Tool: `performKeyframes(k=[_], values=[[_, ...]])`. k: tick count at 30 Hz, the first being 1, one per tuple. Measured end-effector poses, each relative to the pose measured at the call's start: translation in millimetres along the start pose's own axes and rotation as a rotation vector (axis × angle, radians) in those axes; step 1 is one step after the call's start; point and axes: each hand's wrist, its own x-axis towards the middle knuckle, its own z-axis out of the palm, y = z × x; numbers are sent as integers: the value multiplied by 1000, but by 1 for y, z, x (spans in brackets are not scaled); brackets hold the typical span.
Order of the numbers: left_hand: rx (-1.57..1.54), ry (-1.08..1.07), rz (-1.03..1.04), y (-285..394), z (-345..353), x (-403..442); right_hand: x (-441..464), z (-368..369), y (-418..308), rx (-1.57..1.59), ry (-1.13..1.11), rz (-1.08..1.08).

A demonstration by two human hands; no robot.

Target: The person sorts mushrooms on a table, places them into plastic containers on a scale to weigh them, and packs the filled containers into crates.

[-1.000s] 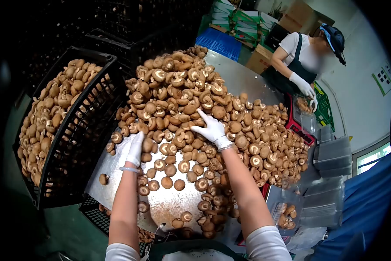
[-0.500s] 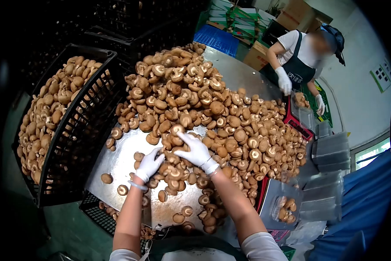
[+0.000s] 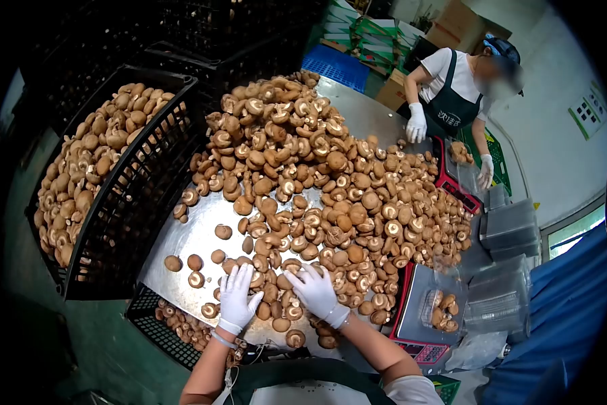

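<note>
Shiitake mushrooms (image 3: 377, 202) lie heaped across a metal table (image 3: 202, 263), caps and pale stems facing all ways. My left hand (image 3: 238, 299), in a white glove, rests with fingers stretched out at the left of a loose cluster of mushrooms (image 3: 269, 290). My right hand (image 3: 314, 291), gloved too, lies on the other side of that cluster, its fingers extended and touching mushrooms near the tips. Neither hand grips a mushroom that I can see. A few single mushrooms (image 3: 172, 263) are scattered to the left on bare metal.
A black crate (image 3: 124, 182) full of mushrooms stands at left; another crate (image 3: 141, 317) sits below the table edge. At right are a scale (image 3: 411, 297) bearing a clear tray of mushrooms (image 3: 444, 312) and stacked clear trays (image 3: 499, 300). A co-worker (image 3: 452, 94) stands by another scale (image 3: 448, 179).
Both my hands have come back towards my body, and mushrooms from the middle have shifted nearer with them. The co-worker's gloved hand has moved left, away from the far scale.
</note>
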Motion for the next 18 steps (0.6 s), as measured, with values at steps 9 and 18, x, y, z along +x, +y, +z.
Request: performKeyframes(k=[9, 18], values=[[-334, 338, -71, -20, -22, 54, 68, -42, 45, 423, 306, 124], [-194, 414, -174, -74, -9, 200, 239, 9, 58, 16, 30, 92]])
